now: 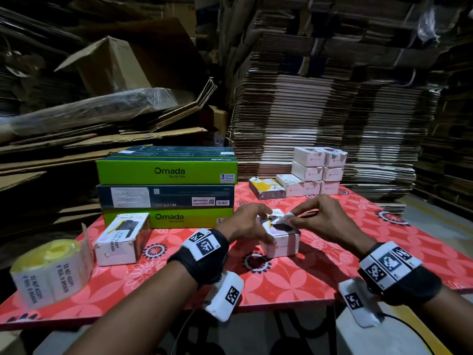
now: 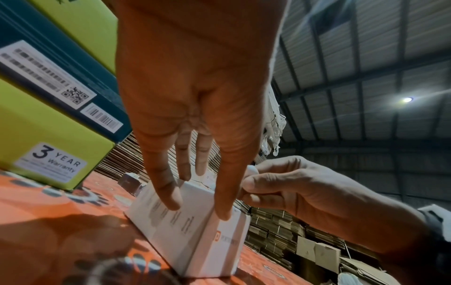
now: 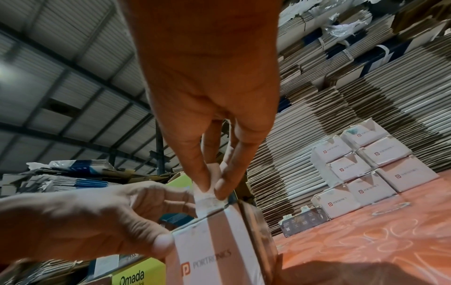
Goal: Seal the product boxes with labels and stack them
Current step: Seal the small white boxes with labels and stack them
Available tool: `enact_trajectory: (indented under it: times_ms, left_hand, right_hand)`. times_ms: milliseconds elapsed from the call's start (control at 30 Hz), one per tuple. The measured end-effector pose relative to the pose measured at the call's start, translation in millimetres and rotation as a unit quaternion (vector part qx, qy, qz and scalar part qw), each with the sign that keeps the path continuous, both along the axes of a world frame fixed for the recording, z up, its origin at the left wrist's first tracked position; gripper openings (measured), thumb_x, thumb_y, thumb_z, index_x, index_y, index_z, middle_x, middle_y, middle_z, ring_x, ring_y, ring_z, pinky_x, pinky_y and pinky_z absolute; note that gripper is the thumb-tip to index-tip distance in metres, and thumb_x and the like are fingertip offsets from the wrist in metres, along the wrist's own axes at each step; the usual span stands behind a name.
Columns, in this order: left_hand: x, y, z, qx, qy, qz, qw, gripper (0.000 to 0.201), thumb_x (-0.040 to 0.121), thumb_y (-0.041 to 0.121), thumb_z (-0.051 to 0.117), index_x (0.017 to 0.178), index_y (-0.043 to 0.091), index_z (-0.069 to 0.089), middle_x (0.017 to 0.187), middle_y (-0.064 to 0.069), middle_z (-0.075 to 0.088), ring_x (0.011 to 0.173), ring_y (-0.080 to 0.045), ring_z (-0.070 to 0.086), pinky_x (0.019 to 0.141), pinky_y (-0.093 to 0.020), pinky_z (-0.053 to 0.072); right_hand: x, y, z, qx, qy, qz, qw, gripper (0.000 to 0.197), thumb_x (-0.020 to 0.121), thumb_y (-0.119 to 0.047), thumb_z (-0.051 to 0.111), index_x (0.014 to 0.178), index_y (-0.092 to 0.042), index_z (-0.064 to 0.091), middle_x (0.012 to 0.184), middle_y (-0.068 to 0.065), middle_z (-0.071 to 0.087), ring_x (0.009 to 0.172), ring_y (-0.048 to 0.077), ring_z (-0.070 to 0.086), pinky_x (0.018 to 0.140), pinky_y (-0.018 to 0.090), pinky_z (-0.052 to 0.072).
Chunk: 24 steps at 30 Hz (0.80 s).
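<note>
A small white product box (image 1: 280,238) (image 2: 192,233) (image 3: 219,248) stands on the red flowered table (image 1: 294,278). My left hand (image 1: 249,222) (image 2: 195,194) (image 3: 102,216) grips it, thumb on the near face and fingers over the top and far side. My right hand (image 1: 307,216) (image 3: 212,187) (image 2: 268,185) pinches a white seal label (image 1: 285,218) (image 3: 207,194) between thumb and forefinger. The label's lower end touches the box's top edge at the flap seam. A roll of seal labels (image 1: 51,271) lies at the table's near left corner.
A larger product box (image 1: 122,238) lies left of my hands. Three big Omada boxes (image 1: 167,187) are stacked behind it. A stack of white boxes (image 1: 317,171) (image 3: 363,167) and one yellow-white box (image 1: 267,188) stand at the back right. Flattened cartons wall the back.
</note>
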<state>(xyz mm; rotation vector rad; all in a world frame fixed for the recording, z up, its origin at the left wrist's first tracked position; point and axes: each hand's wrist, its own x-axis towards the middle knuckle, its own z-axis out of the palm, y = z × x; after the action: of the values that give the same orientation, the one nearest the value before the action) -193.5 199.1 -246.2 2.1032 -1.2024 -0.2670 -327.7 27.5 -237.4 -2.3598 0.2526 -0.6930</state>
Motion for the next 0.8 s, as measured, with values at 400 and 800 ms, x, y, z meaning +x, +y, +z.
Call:
enact_trajectory:
  times_ms: [400,800]
  left_hand:
    - [-6.8,3.4,1.6,0.022,-0.014,-0.039,0.999,0.053,0.082,0.018,0.082,0.130,0.025,0.060,0.128,-0.005,0.044,0.118,-0.022,0.047,0.091,-0.028,0.045]
    - [-5.4,1.2,0.8,0.079,-0.027,-0.047,0.995,0.057,0.091,0.022,0.073,0.144,0.028,0.053,0.135,-0.005,0.035,0.124,-0.022,0.046,0.101,-0.031,0.046]
  right_hand:
    - [-3.1,5.8,-10.4,-0.039,0.002,-0.029,0.999,0.012,0.076,-0.022,0.088,0.075,-0.031,0.081,0.068,-0.013,0.074,0.069,0.005,0.070,0.060,0.030,0.057]
    - [-6.5,11.5,-8.2,-0.064,0.021,0.000,0.998,0.007,0.078,-0.028,0.087,0.083,-0.025,0.083,0.072,-0.013,0.076,0.068,-0.003,0.069,0.057,0.015,0.053]
